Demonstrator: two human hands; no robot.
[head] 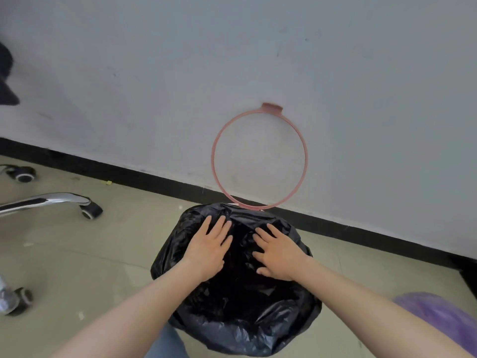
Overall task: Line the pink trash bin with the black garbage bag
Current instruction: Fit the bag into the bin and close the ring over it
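The black garbage bag (236, 301) is draped over the bin, near centre; the bin itself is hidden. Left hand (207, 250) and right hand (280, 257) are pressed flat, fingers spread, nothing gripped. Beyond, the pink ring (213, 161) is tilted up against the wall (232, 60). If lowered early, loose film could be pinched unevenly.

A grey-white wall (180, 73) is filling the upper part of the view, showing faint scuffs and marks. A black baseboard (129, 174) is running along its foot, slanting down toward the right. Pale beige floor tiles (64, 254) are carrying small specks of debris. At the left, a chrome chair leg (46, 200) is ending in a black caster (90, 211); two further casters are sitting at (22, 174) and (22, 301). A purple plastic bag (438, 321) is lying at the lower right. A dark, blurred object (6, 76) is intruding at the left edge.
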